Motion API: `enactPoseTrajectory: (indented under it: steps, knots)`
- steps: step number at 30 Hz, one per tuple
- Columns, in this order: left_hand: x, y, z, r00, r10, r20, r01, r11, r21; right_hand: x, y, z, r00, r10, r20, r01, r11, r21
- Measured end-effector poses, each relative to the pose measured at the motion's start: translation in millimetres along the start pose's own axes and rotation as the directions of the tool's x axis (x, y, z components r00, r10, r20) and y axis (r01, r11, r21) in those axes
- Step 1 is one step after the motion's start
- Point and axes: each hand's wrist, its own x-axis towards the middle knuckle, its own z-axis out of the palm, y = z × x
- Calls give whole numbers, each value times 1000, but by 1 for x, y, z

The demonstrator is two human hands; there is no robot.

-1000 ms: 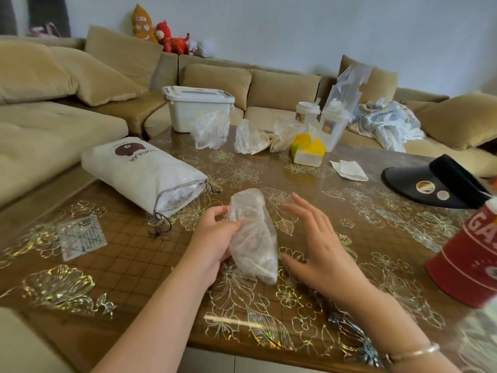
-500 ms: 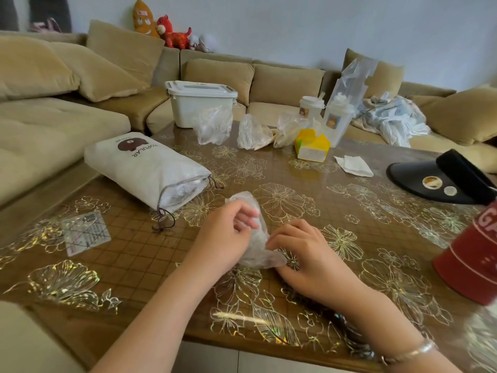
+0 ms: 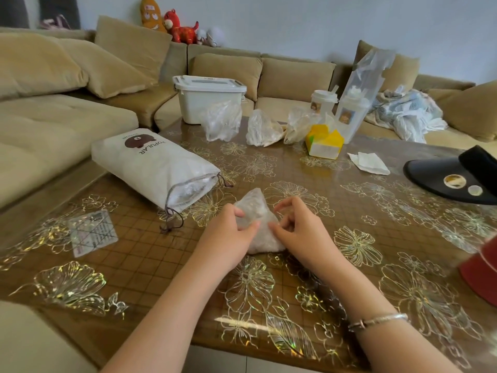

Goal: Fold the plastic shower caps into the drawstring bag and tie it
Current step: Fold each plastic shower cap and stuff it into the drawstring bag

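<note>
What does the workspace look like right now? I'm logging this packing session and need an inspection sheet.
Surface: table under a clear cover with gold flower print.
Job's things: white drawstring bag lies on its side, mouth open, cords loose; one shower cap on the table between the hands; three crumpled shower caps at the far edge.
Clutter: yellow carton, tissue, black visor, red can, two cups, clear card.
Grippers: left hand and right hand both pinch the cap.
Cables: nothing seen.
Surroundings: tan sofa, white bin, plush toys.
</note>
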Motion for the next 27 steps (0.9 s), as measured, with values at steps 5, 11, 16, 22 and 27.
enactPoseTrajectory:
  steps: [5,11,16,22,27]
  knots:
    - [9,-6,7,997,-14,-72,20,997,81,3,1,8,985,-170,-28,156,948,-279]
    - [12,-3,8,994,-32,-107,52,980,191,5,5,10,946,-322,33,314,887,-338]
    - [13,-2,4,992,-61,-114,79,983,167,-3,2,-2,949,-251,188,297,914,-277]
    - [13,0,-2,992,-99,-85,104,993,60,-10,0,-4,933,-264,245,339,872,-352]
    - [12,-3,-4,988,-111,-105,103,992,-75,-7,-3,3,938,-279,205,340,855,-393]
